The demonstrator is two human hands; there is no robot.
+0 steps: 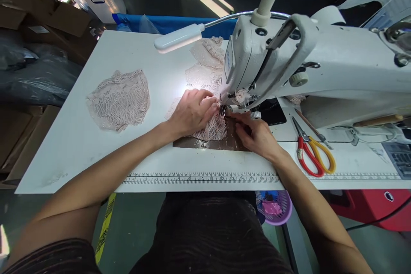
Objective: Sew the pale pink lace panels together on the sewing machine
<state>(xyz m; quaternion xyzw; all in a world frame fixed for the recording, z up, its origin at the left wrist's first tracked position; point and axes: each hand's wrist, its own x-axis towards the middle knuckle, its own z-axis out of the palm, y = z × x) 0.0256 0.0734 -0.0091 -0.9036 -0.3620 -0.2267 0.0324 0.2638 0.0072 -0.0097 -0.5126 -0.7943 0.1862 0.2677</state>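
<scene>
Lace fabric (215, 132) lies beneath the needle area of the sewing machine (349, 64) on the tabletop (180, 165), so sewing looks under way, with this piece not yet free. The left hand (194, 111) rests on it, fingers loosely spread; the right hand (255, 135) reaches beside the needle, fingers bent, whether pinching I cannot tell. A separate lace piece (120, 100) lies well apart; whether finished or waiting is unclear.

The sewing machine (346, 62) and cardboard boxes (69, 19) show a sewing workshop.
</scene>
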